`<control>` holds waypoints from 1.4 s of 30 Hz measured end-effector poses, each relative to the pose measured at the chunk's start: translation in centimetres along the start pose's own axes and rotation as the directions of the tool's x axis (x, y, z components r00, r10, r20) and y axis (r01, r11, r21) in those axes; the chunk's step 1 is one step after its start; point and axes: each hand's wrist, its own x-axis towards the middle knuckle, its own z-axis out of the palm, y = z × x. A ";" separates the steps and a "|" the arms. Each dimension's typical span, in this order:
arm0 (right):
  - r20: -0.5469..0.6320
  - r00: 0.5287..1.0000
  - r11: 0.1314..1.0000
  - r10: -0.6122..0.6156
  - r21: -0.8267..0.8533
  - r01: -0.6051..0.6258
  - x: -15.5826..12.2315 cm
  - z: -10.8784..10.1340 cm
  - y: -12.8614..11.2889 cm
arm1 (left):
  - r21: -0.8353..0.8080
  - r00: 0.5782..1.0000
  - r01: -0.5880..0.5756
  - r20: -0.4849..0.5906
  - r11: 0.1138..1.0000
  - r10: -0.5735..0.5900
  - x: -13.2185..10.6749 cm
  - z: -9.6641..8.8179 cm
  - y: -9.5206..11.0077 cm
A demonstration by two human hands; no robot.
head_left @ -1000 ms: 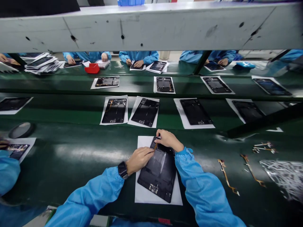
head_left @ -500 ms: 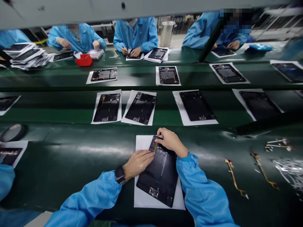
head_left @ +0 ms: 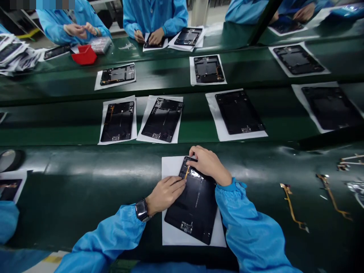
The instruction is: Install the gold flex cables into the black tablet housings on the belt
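Note:
A black tablet housing (head_left: pixel 196 204) lies tilted on a white sheet (head_left: pixel 172 239) in front of me. Near its top runs a narrow orange flex cable (head_left: pixel 187 172). My right hand (head_left: pixel 209 163) is closed in a pinch at the cable's upper end, its fingers bent over the housing's top edge. My left hand (head_left: pixel 166 194), with a watch on the wrist, comes in from the left. Its fingers are pressed together, their tips at the cable's lower end; its thumb is hidden.
Loose flex cables (head_left: pixel 292 208) lie to the right, beside clear plastic bits (head_left: pixel 356 191). A roll of tape (head_left: pixel 10 160) is at the left. Beyond, several tablet housings (head_left: pixel 163 119) rest on sheets along a green line. Co-workers in blue sleeves (head_left: pixel 155 15) sit opposite, near a red bin (head_left: pixel 84 55).
The view has tilted down and come closer, so the far side sits higher in the picture. Both hands stay at the cable, with only slight finger movement.

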 end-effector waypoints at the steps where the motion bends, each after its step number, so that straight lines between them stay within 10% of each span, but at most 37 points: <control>1: 0.003 1.000 1.000 0.002 -0.001 -0.002 0.0 0.0 0.0 | 0.000 1.000 -0.001 0.003 1.000 0.001 0.0 0.0 0.0; 18: 0.011 1.000 1.000 -0.002 -0.010 0.002 -0.2 -0.3 -0.1 | -0.018 0.996 0.025 0.088 1.000 -0.023 0.8 -1.3 0.2; 27: 0.032 0.998 0.961 -0.062 0.273 0.051 -4.2 -3.7 -1.1 | 0.005 0.977 0.060 0.205 0.998 -0.060 0.9 -2.3 0.5; 42: -0.146 0.983 0.915 0.110 0.400 -0.043 -12.9 1.3 -3.2 | -0.035 0.992 0.051 0.114 0.998 -0.047 -1.3 -2.1 1.2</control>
